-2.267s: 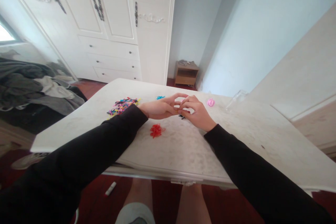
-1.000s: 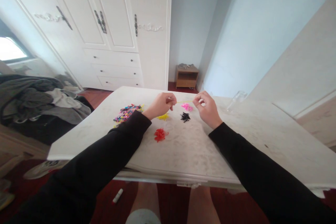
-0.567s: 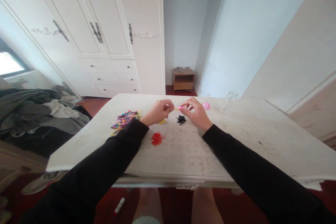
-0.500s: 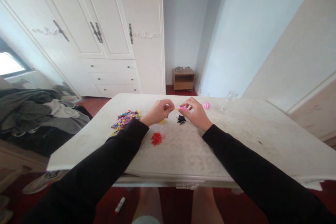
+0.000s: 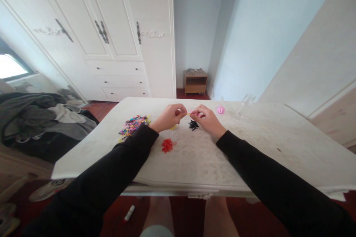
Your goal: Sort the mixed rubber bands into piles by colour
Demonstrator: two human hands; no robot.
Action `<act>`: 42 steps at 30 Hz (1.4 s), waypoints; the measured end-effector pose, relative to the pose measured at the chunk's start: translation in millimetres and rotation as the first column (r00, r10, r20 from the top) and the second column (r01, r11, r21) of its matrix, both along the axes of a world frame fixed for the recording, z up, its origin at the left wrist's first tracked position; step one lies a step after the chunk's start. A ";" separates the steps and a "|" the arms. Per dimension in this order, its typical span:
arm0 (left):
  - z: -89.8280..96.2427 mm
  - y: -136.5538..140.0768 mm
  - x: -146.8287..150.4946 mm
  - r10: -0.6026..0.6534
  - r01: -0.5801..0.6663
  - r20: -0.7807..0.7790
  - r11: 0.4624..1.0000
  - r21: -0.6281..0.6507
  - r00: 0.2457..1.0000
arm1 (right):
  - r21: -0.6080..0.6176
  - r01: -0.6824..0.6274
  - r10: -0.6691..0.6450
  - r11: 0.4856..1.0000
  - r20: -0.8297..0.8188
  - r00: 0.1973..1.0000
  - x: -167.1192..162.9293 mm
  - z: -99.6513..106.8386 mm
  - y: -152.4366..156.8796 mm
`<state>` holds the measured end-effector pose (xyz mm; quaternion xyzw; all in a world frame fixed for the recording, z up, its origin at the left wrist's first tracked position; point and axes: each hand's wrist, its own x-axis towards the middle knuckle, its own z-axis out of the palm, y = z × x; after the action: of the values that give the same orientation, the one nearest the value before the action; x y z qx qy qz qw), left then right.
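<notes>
My left hand (image 5: pixel 171 117) and my right hand (image 5: pixel 210 119) meet above the table, both closed in a pinch. A small yellow rubber band (image 5: pixel 188 113) runs between their fingertips. Something pink, partly hidden, shows among the fingers of my right hand. Just below that hand lies a heap of black bands (image 5: pixel 193 125). Closer to me is a heap of red bands (image 5: pixel 167 145). Beside my left wrist a few yellow bands (image 5: pixel 174 127) peek out, mostly covered. A large mixed pile of coloured bands (image 5: pixel 133 125) lies left of my left forearm.
On the white table (image 5: pixel 244 155), a pink object (image 5: pixel 220 110) and a clear glass container (image 5: pixel 246 105) stand at the back right. Clothes (image 5: pixel 50 118) are heaped to the left. A white wardrobe (image 5: pixel 119 44) is behind the table. A white marker-like tube (image 5: pixel 129 213) lies on the floor.
The fingertips have drawn slightly closer together, and less of the yellow band shows between them. The whole view has shifted a little.
</notes>
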<state>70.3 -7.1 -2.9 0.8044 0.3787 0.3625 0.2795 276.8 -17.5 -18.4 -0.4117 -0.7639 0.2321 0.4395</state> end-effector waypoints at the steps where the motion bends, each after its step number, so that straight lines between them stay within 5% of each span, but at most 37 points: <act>1: 0.3 -0.1 0.0 -0.002 0.002 0.001 1.000 0.007 1.000 | -0.003 0.000 0.000 1.000 -0.006 1.000 0.2 -0.4 0.4; 15: -0.4 2.1 -0.3 0.047 -0.043 -0.054 0.997 0.069 0.997 | 0.040 0.065 -0.063 0.997 -0.067 0.996 1.5 3.8 1.4; 22: 5.4 20.5 -23.4 0.231 -0.230 0.010 0.959 0.165 0.973 | 0.126 0.287 -0.260 0.950 -0.195 0.946 19.1 18.9 9.0; 30: 2.6 12.4 -11.7 0.147 -0.144 -0.012 0.979 0.143 0.989 | 0.130 0.183 -0.163 0.974 -0.154 0.975 9.3 13.2 2.9; 38: 21.4 20.7 -51.3 -0.080 0.098 -0.200 0.992 0.082 0.977 | 0.134 0.210 -0.192 0.968 -0.137 0.972 17.8 9.6 7.2; 42: 23.7 19.8 -60.9 -0.110 0.118 -0.288 0.993 0.008 0.951 | 0.132 0.164 -0.151 0.978 -0.105 0.983 14.7 5.9 5.8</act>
<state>9.4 12.7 20.8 0.8725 0.3634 0.2302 0.2319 291.6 -11.7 -12.5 -0.4276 -0.7215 0.1617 0.5200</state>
